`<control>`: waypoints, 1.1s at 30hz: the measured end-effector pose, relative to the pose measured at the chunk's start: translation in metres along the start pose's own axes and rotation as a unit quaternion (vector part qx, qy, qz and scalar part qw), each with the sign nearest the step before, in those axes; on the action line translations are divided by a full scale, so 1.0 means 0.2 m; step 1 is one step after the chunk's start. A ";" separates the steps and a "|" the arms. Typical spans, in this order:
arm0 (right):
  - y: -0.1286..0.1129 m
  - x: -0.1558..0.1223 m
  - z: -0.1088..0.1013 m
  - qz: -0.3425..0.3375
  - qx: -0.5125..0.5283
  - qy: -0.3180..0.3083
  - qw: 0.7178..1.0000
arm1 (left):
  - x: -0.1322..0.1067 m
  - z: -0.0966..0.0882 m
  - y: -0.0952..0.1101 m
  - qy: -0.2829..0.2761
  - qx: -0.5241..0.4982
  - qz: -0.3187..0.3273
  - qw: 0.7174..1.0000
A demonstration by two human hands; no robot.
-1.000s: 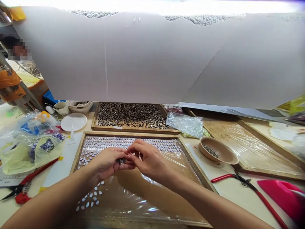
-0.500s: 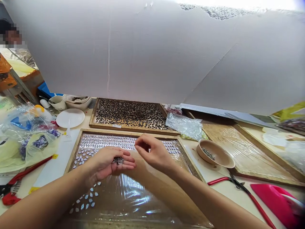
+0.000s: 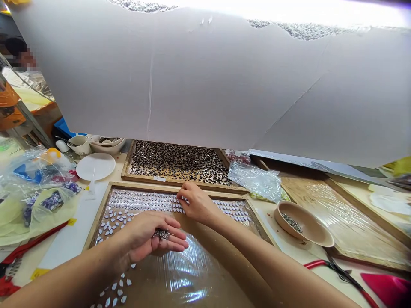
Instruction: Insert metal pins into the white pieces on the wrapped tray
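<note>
My left hand [image 3: 154,239] is palm up with its fingers loosely curled, cradling a small heap of silvery metal pins [image 3: 162,234]. It hovers over the near wooden frame [image 3: 125,185], whose bed is covered in clear plastic film. Rows of small pale, leaf-shaped pieces [image 3: 136,199] lie along the far side of that bed, and looser ones are scattered at its left. My right hand [image 3: 197,204] has thumb and forefinger pinched together, reaching down to the rows. Whatever is between those fingertips is too small to make out.
Behind stands a second frame [image 3: 180,160] full of dark small pieces. To the right are a tan bowl [image 3: 316,229] of metal bits, red-handled pliers [image 3: 340,269] and a plastic bag [image 3: 257,179]. A white plate [image 3: 96,166] sits left; a white panel [image 3: 205,85] hangs low overhead.
My right hand has moved left and down onto the rows of pale pieces. My left hand stays palm up with the pins. The whole view has shifted slightly.
</note>
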State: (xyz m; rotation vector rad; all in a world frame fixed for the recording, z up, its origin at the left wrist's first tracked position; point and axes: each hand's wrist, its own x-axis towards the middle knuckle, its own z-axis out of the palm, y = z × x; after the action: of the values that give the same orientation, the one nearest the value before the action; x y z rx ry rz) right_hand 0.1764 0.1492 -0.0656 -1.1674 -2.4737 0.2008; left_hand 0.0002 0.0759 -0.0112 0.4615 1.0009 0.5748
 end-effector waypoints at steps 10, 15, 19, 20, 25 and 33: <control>-0.02 0.02 0.01 -0.006 -0.064 -0.042 0.997 | 0.01 -0.01 0.00 -0.008 -0.017 -0.002 1.000; -0.02 0.02 0.02 -0.008 -0.086 -0.051 0.995 | 0.02 -0.01 0.00 -0.006 -0.009 -0.007 1.000; -0.03 0.02 0.02 -0.011 -0.094 -0.056 0.994 | 0.03 -0.02 0.00 -0.008 -0.014 -0.006 1.000; -0.03 0.02 0.03 -0.011 -0.095 -0.056 0.994 | 0.03 -0.02 0.00 -0.007 -0.015 -0.006 1.000; -0.01 0.02 0.01 -0.011 -0.076 -0.057 0.995 | 0.02 -0.01 0.00 -0.003 -0.013 -0.010 1.000; -0.19 -0.05 -0.15 -0.014 0.134 0.015 0.991 | 0.00 0.00 0.02 -0.032 -0.011 0.003 0.999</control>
State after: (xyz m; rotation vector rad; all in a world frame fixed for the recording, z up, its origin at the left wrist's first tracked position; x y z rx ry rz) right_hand 0.1675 0.1151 -0.0294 -1.0138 -2.3467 0.4883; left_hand -0.0010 0.0785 -0.0096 0.4613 0.9327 0.5722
